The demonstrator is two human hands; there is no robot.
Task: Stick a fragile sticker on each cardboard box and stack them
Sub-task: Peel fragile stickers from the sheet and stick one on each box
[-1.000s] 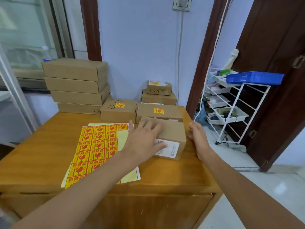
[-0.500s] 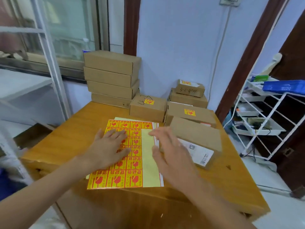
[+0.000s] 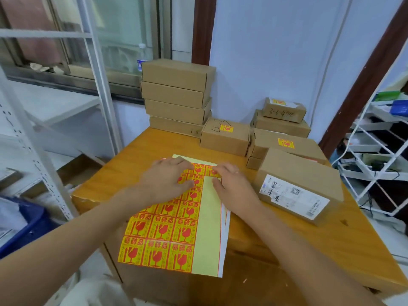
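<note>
My left hand (image 3: 167, 180) lies flat on the sticker sheet (image 3: 176, 228); my right hand (image 3: 229, 184), fingers curled, picks at a sticker at 12 o'clock, though I cannot tell if it grips. The sheet hangs over the surface (image 3: 309, 246) edge at 6 o'clock and may slide, and the sticker may tear.

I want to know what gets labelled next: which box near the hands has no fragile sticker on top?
The box with the white shipping label, right of the right hand; its top is bare.
</note>
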